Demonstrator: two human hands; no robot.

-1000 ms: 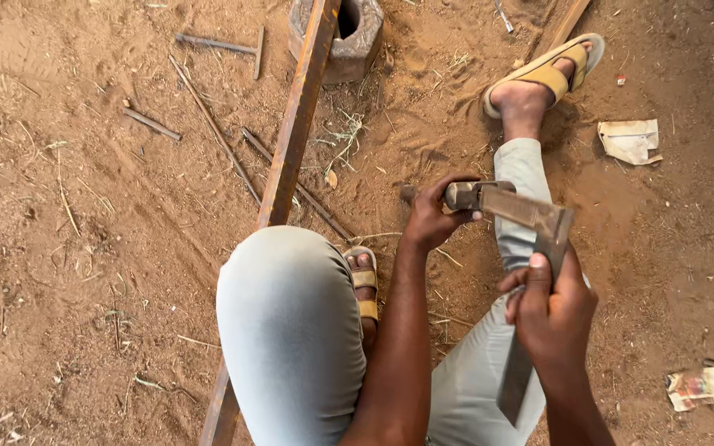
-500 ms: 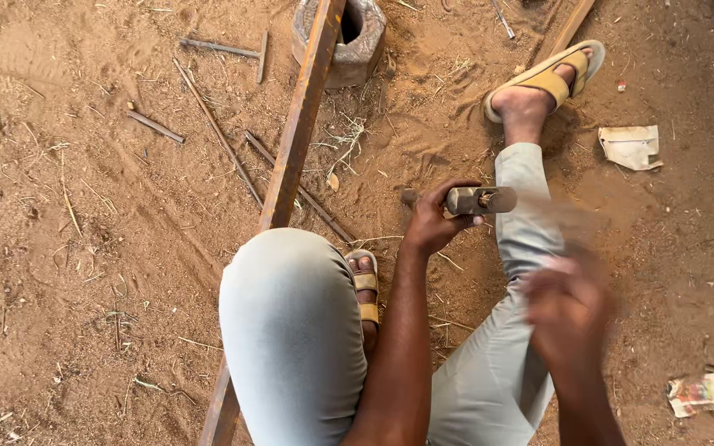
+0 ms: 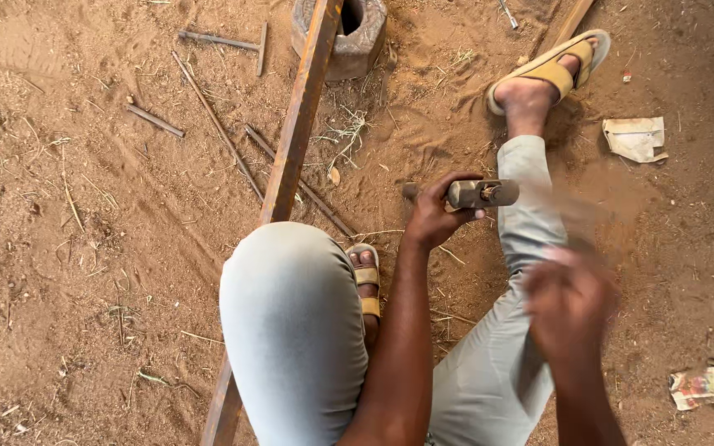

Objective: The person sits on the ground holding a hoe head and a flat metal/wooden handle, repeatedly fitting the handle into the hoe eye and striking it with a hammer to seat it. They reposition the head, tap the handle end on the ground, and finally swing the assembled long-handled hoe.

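Note:
My left hand (image 3: 433,216) grips a short grey metal piece (image 3: 483,194) and holds it level above the dirt, beside my right shin. My right hand (image 3: 568,299) is a motion blur over my right thigh, fingers closed around a long flat metal tool (image 3: 580,216). The tool shows only as a faint smear reaching up toward the metal piece, and I cannot tell whether they touch. I am sitting with both knees bent, in grey trousers and yellow sandals.
A long rusty steel bar (image 3: 299,124) runs under my left knee toward a round concrete block with a hole (image 3: 349,37). Thin rods (image 3: 216,111) lie on the sandy ground at left. Paper scraps (image 3: 636,136) lie at right.
One second ago the flat tool rested on the metal piece. My right hand has since swung with it and is now blurred. My left hand has kept its grip and hardly moved.

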